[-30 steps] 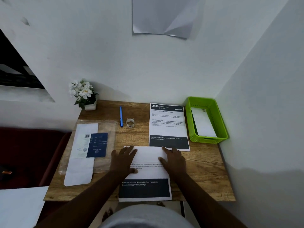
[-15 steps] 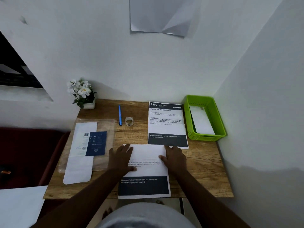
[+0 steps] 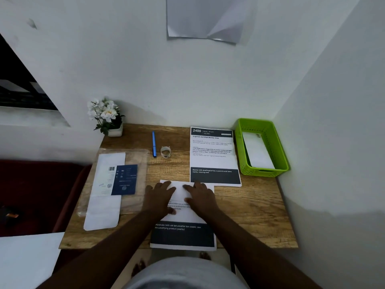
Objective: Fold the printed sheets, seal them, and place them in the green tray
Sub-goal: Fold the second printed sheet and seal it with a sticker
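Head view: left hand (image 3: 158,197) and right hand (image 3: 201,198), fingers flat, atop the half-folded printed sheet (image 3: 183,232).

Bare tabletop (image 3: 256,207) strip ran right of the hands, under the green tray (image 3: 243,149) — open lane to the tray, w/ its top open and one white sheet lying inside. Wall hemmed the tray on the right and behind. Flat printed sheet (image 3: 213,155) lay between centre and tray, low, no real block. Pen (image 3: 154,143) and tape roll (image 3: 165,152) sat in the mid-rear gap. Left side taken by clear bag (image 3: 137,163); flower pot (image 3: 115,131) in rear-left corner.
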